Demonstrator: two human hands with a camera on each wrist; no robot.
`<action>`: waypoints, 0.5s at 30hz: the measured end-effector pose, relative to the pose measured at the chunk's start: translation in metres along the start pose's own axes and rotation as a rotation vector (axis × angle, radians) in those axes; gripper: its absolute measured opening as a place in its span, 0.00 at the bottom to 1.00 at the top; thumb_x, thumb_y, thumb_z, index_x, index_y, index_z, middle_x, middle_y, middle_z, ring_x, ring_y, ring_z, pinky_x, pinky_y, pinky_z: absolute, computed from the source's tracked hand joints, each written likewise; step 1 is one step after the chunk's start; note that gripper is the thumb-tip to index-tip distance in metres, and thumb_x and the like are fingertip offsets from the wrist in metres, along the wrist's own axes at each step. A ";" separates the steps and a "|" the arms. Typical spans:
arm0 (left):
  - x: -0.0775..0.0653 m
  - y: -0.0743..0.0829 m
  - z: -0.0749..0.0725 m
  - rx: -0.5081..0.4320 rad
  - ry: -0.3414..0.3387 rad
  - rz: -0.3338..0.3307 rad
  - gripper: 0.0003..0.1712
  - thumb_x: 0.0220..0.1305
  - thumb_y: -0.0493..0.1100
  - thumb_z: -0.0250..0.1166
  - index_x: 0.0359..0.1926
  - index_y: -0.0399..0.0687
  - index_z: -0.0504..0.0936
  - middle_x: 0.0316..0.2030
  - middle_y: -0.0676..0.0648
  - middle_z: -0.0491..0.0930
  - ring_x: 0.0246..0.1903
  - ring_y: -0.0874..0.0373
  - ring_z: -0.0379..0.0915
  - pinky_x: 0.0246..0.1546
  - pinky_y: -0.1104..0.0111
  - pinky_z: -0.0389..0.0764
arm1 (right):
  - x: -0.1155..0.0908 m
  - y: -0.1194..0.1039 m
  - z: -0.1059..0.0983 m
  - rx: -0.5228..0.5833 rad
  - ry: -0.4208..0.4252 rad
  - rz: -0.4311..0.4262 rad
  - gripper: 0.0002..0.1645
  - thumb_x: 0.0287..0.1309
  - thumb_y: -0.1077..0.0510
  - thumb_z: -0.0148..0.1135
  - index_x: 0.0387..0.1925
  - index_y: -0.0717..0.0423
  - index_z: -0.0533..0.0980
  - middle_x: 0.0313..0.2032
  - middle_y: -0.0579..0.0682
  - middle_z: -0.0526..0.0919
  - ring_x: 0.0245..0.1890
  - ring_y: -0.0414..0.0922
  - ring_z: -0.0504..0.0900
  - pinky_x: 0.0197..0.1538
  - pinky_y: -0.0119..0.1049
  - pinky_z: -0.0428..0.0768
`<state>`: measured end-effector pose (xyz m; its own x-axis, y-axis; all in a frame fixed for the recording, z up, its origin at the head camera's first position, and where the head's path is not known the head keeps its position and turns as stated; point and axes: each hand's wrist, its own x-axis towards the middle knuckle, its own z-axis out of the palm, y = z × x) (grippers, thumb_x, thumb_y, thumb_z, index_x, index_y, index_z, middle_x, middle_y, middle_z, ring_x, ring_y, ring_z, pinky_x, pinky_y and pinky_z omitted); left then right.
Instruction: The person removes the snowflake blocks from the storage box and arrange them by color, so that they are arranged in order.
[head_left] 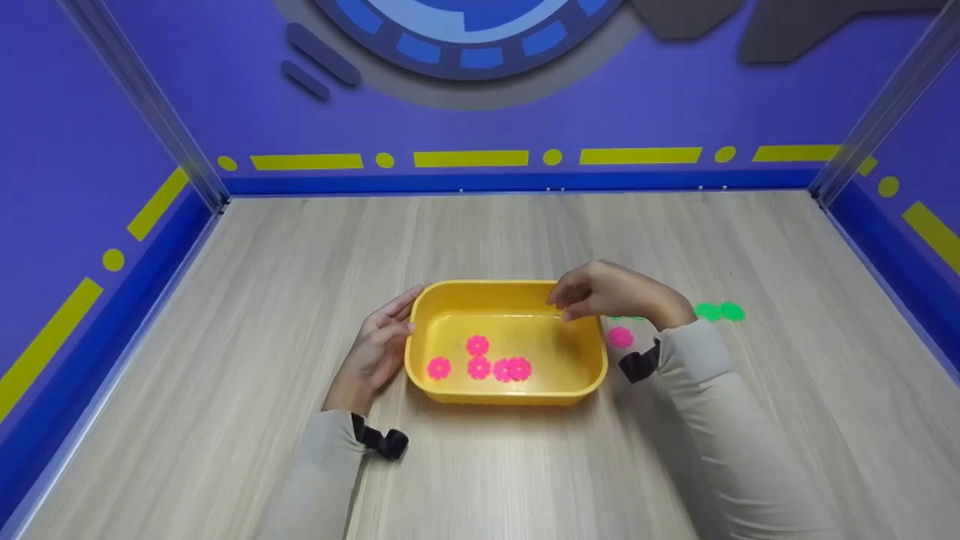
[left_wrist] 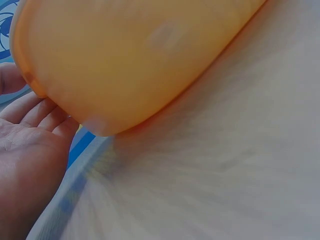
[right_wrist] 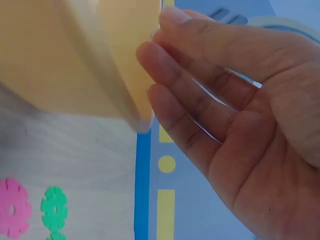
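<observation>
A yellow plastic tub (head_left: pixel 506 395) sits in the middle of the head view. At its left end my left hand (head_left: pixel 377 345) grips the wall, thumb at the rim; the left wrist view shows the fingers (left_wrist: pixel 37 112) against the tub's outside. Over the far right corner is my right hand (head_left: pixel 619 291), its fingers loosely bent, with nothing visible between them. Several pink flower-shaped notched discs (head_left: pixel 478 367) lie on the tub floor, two of them overlapping. In the right wrist view the right fingertips (right_wrist: pixel 162 102) are close to the tub rim (right_wrist: pixel 107 75); contact is unclear.
Right of the tub, a pink disc (head_left: pixel 620 337) lies on the wooden table (head_left: pixel 300 247). Green discs (head_left: pixel 730 311) lie beyond the right wrist, others partly hidden behind that hand. Blue-purple panels (head_left: pixel 480 127) stand around the table's back and sides.
</observation>
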<state>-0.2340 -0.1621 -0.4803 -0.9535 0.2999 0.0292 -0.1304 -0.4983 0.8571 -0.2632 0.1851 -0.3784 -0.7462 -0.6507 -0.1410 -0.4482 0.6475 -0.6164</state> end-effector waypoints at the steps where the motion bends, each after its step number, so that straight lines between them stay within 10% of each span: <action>1: 0.000 0.000 0.000 0.005 -0.003 0.004 0.37 0.57 0.22 0.48 0.70 0.28 0.54 0.69 0.37 0.61 0.66 0.52 0.63 0.68 0.62 0.63 | 0.001 -0.002 0.001 0.002 -0.008 0.003 0.17 0.55 0.62 0.66 0.48 0.61 0.81 0.41 0.56 0.86 0.39 0.46 0.83 0.47 0.39 0.85; 15: 0.000 0.000 -0.001 0.003 0.010 -0.009 0.38 0.58 0.22 0.48 0.71 0.29 0.54 0.71 0.35 0.55 0.68 0.50 0.59 0.70 0.61 0.60 | 0.023 -0.020 0.011 -0.034 -0.128 0.080 0.17 0.55 0.63 0.67 0.48 0.56 0.82 0.43 0.55 0.86 0.40 0.45 0.82 0.49 0.39 0.84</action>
<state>-0.2343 -0.1626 -0.4810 -0.9550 0.2963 0.0166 -0.1382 -0.4934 0.8587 -0.2656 0.1526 -0.3781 -0.7124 -0.6402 -0.2874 -0.4077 0.7109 -0.5731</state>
